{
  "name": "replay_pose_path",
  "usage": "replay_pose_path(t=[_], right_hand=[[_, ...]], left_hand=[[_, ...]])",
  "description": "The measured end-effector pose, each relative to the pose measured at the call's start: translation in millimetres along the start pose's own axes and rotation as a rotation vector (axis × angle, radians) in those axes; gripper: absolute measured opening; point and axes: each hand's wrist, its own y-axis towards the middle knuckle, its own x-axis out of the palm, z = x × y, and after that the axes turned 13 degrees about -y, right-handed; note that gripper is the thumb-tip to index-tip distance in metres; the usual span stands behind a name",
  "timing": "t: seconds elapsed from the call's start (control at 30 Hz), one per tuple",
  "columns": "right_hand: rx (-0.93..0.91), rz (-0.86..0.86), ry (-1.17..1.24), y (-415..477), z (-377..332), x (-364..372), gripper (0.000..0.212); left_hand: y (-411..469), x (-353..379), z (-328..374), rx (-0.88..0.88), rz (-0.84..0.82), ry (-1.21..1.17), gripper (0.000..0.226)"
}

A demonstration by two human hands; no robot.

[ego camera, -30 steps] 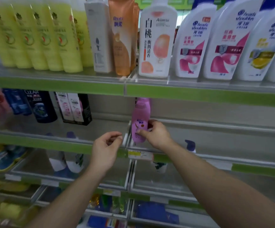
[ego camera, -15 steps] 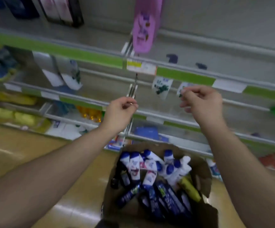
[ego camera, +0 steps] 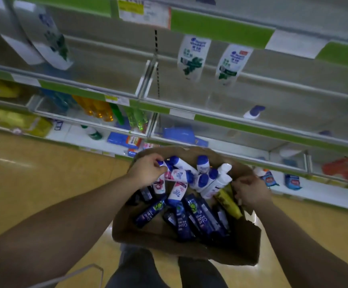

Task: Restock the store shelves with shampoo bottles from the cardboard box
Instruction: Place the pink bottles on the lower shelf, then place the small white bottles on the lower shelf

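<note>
An open cardboard box [ego camera: 241, 252] sits below me, in front of the shelves. It holds several white bottles with blue caps [ego camera: 202, 179], dark blue bottles [ego camera: 202, 219] and a yellow bottle [ego camera: 229, 202]. My left hand [ego camera: 146, 173] is at the box's far left corner, fingers pinched on the blue cap end of a white shampoo bottle [ego camera: 162, 163]. My right hand [ego camera: 252, 193] is at the box's right side with fingers curled beside the yellow bottle; whether it grips is unclear. Two white and green bottles [ego camera: 192, 57] stand on the shelf above.
Green-edged shelf rails [ego camera: 220, 26] run across the view with clear dividers. Lower shelves hold orange bottles [ego camera: 98, 109], green bottles [ego camera: 136, 119] and blue packs [ego camera: 123, 140]. Tan floor [ego camera: 44, 173] lies to the left. A wire frame [ego camera: 81, 271] shows at bottom left.
Both hands dropped from shelf height down into the box. My view tilted further down, and the pink bottle left on the upper shelf is out of frame.
</note>
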Motion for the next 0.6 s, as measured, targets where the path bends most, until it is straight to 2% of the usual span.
replay_pose_path(t=[0.13,0.2,0.27,0.4,0.47,0.6], right_hand=[[0.046,-0.084,-0.051,13.9,27.1,28.3,0.022],[0.016,-0.105,-0.061,21.3,27.0,46.1,0.016],[-0.031,-0.141,-0.068,30.3,23.3,66.1,0.009],[-0.086,-0.200,-0.033,45.6,14.0,97.1,0.012],[-0.107,-0.206,-0.057,56.9,9.7,107.7,0.015],[-0.123,-0.164,-0.144,72.5,1.1,121.6,0.020]], left_hand=[[9.3,30.2,-24.5,-0.053,-0.096,0.044,0.033],[18.1,49.9,-32.5,-0.034,-0.090,0.076,0.026],[29.6,69.0,-36.5,0.015,-0.080,0.126,0.034],[61.1,105.8,-41.3,0.119,-0.152,0.258,0.055],[77.4,124.5,-46.8,0.195,-0.192,0.398,0.063],[99.7,153.5,-58.0,0.310,-0.122,0.696,0.055]])
